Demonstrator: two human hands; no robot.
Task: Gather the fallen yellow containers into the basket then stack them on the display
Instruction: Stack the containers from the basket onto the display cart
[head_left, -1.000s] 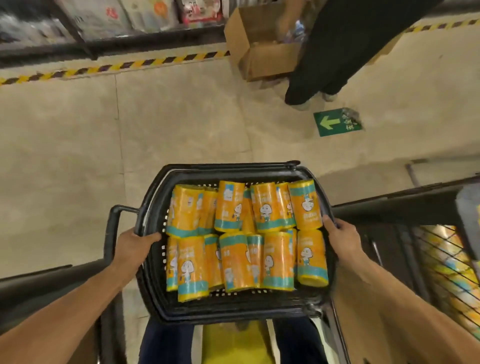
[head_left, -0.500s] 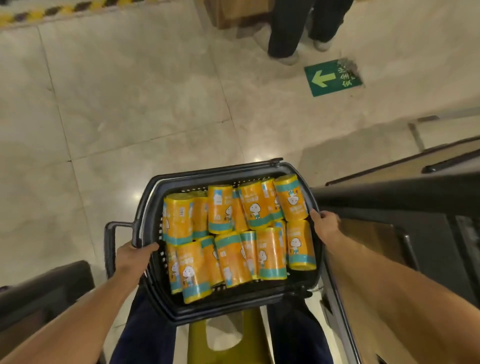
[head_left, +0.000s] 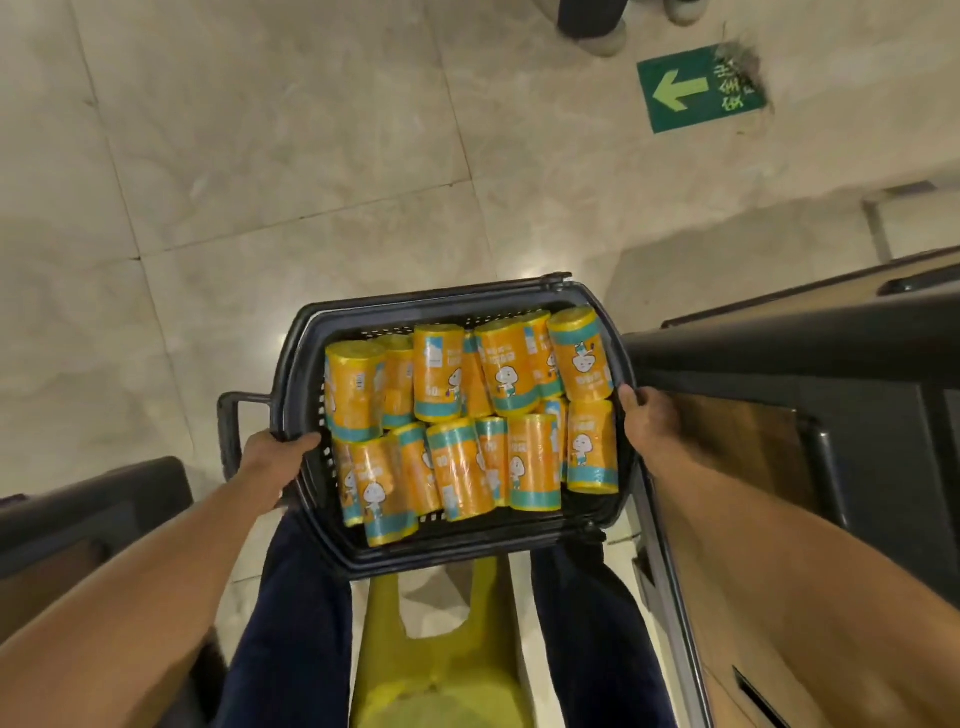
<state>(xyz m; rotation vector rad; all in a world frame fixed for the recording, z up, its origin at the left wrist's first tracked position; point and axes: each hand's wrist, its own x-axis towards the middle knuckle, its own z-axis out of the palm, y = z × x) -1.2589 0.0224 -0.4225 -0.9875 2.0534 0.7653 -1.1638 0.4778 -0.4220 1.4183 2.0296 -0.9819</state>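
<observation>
Pale marble-look floor tiles (head_left: 291, 156) fill most of the view. A green arrow sign (head_left: 698, 88) is stuck to the floor at upper right, its arrow pointing left. Near it stand 2 shoes (head_left: 605, 41) of another person. Below, a yellow object (head_left: 441, 660), possibly a stool, sits on the floor.

Over the last second our view has tipped down: the striped floor tape, the cardboard box and the shelves have left the frame, the green arrow sign (head_left: 698, 85) has climbed toward the top, and only the bystander's shoes (head_left: 602, 39) remain.
</observation>
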